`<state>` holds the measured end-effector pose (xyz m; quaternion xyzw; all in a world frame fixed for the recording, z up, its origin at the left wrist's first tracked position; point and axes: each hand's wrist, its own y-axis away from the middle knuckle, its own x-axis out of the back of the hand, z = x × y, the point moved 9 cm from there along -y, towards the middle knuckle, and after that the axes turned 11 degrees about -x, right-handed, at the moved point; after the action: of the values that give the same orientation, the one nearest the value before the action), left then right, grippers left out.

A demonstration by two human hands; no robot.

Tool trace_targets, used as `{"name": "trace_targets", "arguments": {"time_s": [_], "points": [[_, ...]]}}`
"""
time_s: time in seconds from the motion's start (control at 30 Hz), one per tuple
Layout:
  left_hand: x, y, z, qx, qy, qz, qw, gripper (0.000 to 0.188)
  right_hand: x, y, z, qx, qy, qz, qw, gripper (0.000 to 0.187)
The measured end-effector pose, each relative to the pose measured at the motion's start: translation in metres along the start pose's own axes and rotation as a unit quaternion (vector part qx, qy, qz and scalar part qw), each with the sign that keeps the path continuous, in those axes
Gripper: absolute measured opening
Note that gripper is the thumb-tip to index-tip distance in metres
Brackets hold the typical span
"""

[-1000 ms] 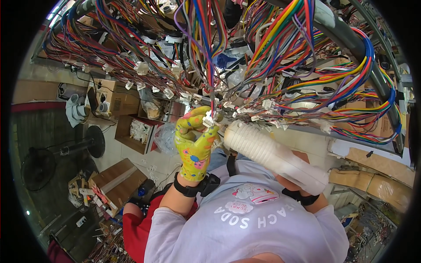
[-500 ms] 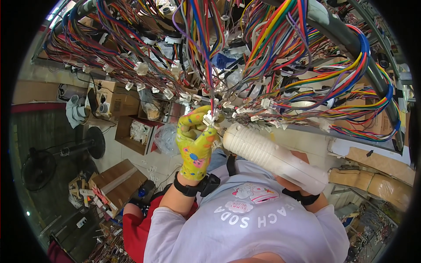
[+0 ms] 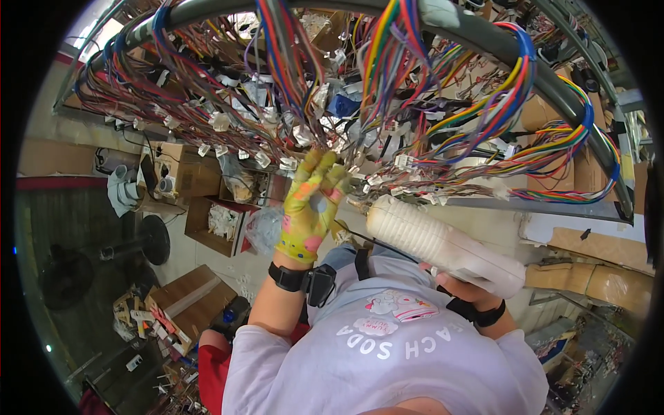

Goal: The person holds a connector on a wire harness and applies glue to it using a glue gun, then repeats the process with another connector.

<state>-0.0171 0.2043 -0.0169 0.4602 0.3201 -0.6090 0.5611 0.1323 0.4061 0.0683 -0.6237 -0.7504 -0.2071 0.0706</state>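
My left hand (image 3: 312, 211), in a yellow flowered glove, is raised below the hanging wires with its fingers stretched upward and apart, holding nothing that shows. Its fingertips reach close to a bundle of coloured wires (image 3: 294, 76) and white plug connectors (image 3: 302, 135). My right hand (image 3: 467, 289) is closed around the underside of a bulky white tool with a ribbed barrel (image 3: 443, 242). The tool's narrow tip points up and left, toward the connectors, and its body hides part of the hand. A dark cord (image 3: 377, 240) passes beneath the barrel.
A grey metal frame (image 3: 477, 34) carries several wire bundles overhead. To the left are an open box of white parts (image 3: 211, 225), a clear plastic bag (image 3: 264, 232), a floor fan (image 3: 149, 238) and a cardboard box (image 3: 197, 290). More cardboard (image 3: 591, 280) is at right.
My left hand has let go of a white connector, and its fingers have straightened. The white tool has shifted slightly right, and more of my right hand now shows. The wires appear shifted left.
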Motion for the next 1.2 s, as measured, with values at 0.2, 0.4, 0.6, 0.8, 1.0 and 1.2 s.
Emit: {"name": "trace_targets", "arguments": {"time_s": [0.2,0.4,0.6,0.8,1.0,1.2], "points": [[-0.04,0.005,-0.063,0.086,-0.128,-0.061,0.986,0.056,0.017,0.018,0.029,-0.098,-0.129,0.06,0.985,0.045],[-0.045,-0.022,-0.092,0.124,-0.032,0.017,0.992,0.038,0.042,0.013,0.006,-0.021,-0.007,0.008,1.0,0.038],[-0.058,-0.021,-0.09,0.05,-0.068,0.008,0.996,0.028,0.07,0.005,-0.01,0.007,0.108,0.059,0.992,0.032],[-0.04,0.016,-0.075,-0.022,-0.195,0.003,0.98,0.041,0.084,-0.009,0.002,0.011,-0.054,-0.072,0.996,0.045],[-0.048,0.035,-0.04,-0.103,-0.333,0.047,0.936,0.037,0.087,-0.003,-0.016,0.143,0.126,0.019,0.981,0.047],[-0.047,0.04,-0.037,-0.136,-0.252,0.061,0.956,0.035,0.065,0.003,-0.014,0.048,0.058,0.069,0.995,0.048]]}}
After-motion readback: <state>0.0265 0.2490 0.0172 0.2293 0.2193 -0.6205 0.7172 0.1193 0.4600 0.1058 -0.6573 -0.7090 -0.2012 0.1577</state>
